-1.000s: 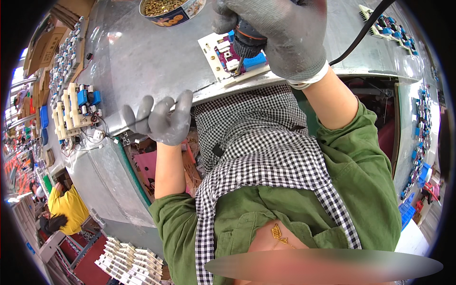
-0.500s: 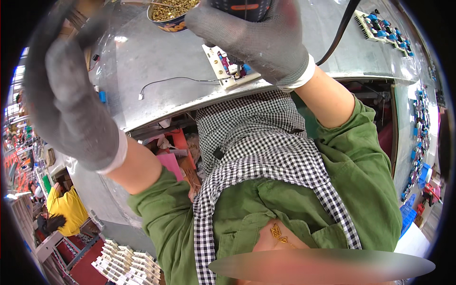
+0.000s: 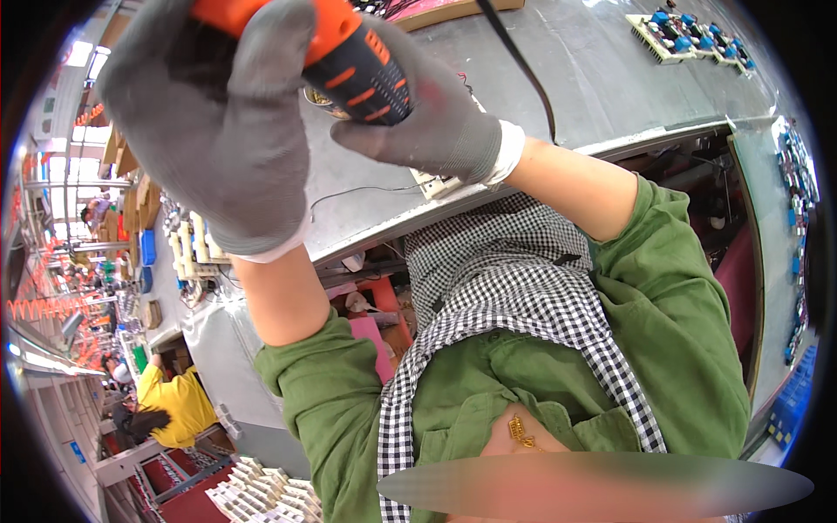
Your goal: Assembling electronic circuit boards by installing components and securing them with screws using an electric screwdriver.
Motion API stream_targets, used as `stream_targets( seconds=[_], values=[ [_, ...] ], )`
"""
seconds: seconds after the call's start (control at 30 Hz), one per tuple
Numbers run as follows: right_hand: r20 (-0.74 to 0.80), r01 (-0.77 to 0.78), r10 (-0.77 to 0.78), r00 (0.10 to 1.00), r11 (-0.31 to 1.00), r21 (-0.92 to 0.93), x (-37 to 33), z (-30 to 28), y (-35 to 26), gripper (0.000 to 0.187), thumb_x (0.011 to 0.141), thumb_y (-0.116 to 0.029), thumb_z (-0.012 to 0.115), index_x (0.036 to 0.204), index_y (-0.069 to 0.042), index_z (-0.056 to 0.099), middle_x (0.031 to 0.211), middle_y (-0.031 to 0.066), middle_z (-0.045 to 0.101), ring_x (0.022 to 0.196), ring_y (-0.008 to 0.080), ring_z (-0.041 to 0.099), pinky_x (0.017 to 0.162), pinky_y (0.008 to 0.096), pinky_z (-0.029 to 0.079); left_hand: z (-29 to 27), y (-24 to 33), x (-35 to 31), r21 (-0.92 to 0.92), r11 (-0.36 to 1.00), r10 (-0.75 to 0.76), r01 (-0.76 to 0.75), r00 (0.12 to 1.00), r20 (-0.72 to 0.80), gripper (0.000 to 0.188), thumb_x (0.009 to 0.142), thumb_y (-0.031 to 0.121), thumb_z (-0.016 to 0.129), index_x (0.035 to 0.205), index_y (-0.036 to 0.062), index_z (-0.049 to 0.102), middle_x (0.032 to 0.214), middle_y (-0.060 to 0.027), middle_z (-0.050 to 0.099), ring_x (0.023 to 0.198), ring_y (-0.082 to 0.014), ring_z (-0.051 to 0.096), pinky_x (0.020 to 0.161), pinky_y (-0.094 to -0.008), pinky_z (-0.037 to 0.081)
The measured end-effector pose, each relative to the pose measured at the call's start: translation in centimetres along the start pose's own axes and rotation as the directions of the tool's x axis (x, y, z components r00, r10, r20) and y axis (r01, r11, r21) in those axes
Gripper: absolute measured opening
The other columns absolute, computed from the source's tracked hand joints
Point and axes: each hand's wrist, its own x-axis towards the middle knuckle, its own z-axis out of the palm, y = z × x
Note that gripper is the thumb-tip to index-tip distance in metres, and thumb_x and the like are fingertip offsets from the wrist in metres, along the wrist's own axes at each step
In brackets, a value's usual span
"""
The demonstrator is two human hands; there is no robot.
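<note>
An orange-and-black electric screwdriver (image 3: 357,74) is raised over the workbench, tilted, its upper end cut off by the picture's top edge. My right hand (image 3: 440,118), in a grey glove, is closed around its dark lower part. Against the orange part lies my left hand (image 3: 231,131), also gloved in grey, with its thumb across the body and its fingers curled round the far side. Below my right hand, a white plastic base (image 3: 436,185) sits at the bench's front edge, mostly hidden. A thin cable (image 3: 362,189) runs left from it. Behind the tool, a tin (image 3: 321,100) shows only in part.
The grey workbench (image 3: 575,87) spans the front. A black cord (image 3: 521,54) hangs above it. Assembled white bases with blue parts (image 3: 689,39) lie at the far right. Stacked white bases (image 3: 266,492) stand lower left, near a person in yellow (image 3: 179,405).
My left hand has swung in from the left and closed on the screwdriver. My right hand has moved left and tipped the screwdriver over, away from above the white base. The view has shifted.
</note>
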Motion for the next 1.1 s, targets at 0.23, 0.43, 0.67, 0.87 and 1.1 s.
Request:
stream_targets(
  seconds=[0.23, 0.43, 0.67, 0.87, 1.1],
  values=[
    [0.057, 0.053, -0.051, 0.997, 0.998, -0.028, 0.3, 0.5, 0.5, 0.083, 0.078, -0.013, 0.083, 0.149, -0.004, 0.04, 0.121, 0.0135, 0.064, 0.104, 0.0198, 0.067, 0.089, 0.034, 0.055, 1.0, 0.3, -1.0, -0.117, 0.993, -0.025, 0.015, 0.996, -0.082, 0.052, 0.097, 0.019, 0.075, 0.135, 0.0019, 0.045, 0.118, -0.01, 0.061, 0.108, -0.0172, 0.064, 0.101, -0.0338, 0.049],
    [0.012, 0.164, -0.164, 0.986, 0.986, -0.001, 0.2, 0.5, 0.4, 0.076, 0.077, -0.022, 0.083, 0.141, -0.009, 0.044, 0.107, 0.0168, 0.07, 0.092, 0.0346, 0.074, 0.08, 0.04, 0.061, 1.5, 1.6, -1.4, -0.448, 0.876, -0.238, 0.18, 0.968, -0.076, 0.05, 0.093, 0.004, 0.068, 0.137, 0.004, 0.044, 0.129, -0.019, 0.057, 0.115, -0.0369, 0.063, 0.106, -0.0582, 0.051],
    [-0.098, 0.239, -0.242, 0.965, 0.97, -0.043, -0.1, 0.7, 1.4, 0.076, 0.076, -0.022, 0.085, 0.141, -0.011, 0.046, 0.109, 0.0151, 0.071, 0.097, 0.0326, 0.074, 0.083, 0.0407, 0.06, 0.8, -2.0, -10.6, -0.256, 0.88, -0.431, 0.399, 0.899, -0.08, 0.063, 0.103, 0.032, 0.063, 0.146, -0.0071, 0.039, 0.141, -0.017, 0.057, 0.131, -0.0279, 0.056, 0.111, -0.0416, 0.043],
    [-0.126, 0.328, -0.321, 0.939, 0.944, 0.032, 0.2, 0.4, 0.4, 0.064, 0.083, -0.026, 0.082, 0.137, -0.008, 0.053, 0.103, 0.0146, 0.071, 0.086, 0.0263, 0.074, 0.074, 0.0365, 0.06, 3.5, -0.2, -23.2, 0.461, 0.693, -0.661, 0.554, 0.744, 0.1, 0.03, 0.073, 0.022, 0.086, 0.097, 0.0095, 0.073, 0.088, -0.0073, 0.066, 0.091, -0.0323, 0.062, 0.088, -0.0442, 0.049],
    [0.033, -0.031, 0.02, 0.999, 0.937, 0.348, 0.1, -0.6, -1.6, 0.096, 0.081, -0.008, 0.082, 0.157, 0.002, 0.024, 0.133, 0.0098, 0.055, 0.117, 0.0155, 0.057, 0.099, 0.03, 0.048, 4.3, -0.9, -23.1, 0.456, 0.817, -0.438, 0.353, 0.894, 0.093, 0.014, 0.078, 0.017, 0.082, 0.085, 0.011, 0.071, 0.078, -0.0054, 0.063, 0.078, -0.0282, 0.059, 0.078, -0.0424, 0.044]
  ],
)
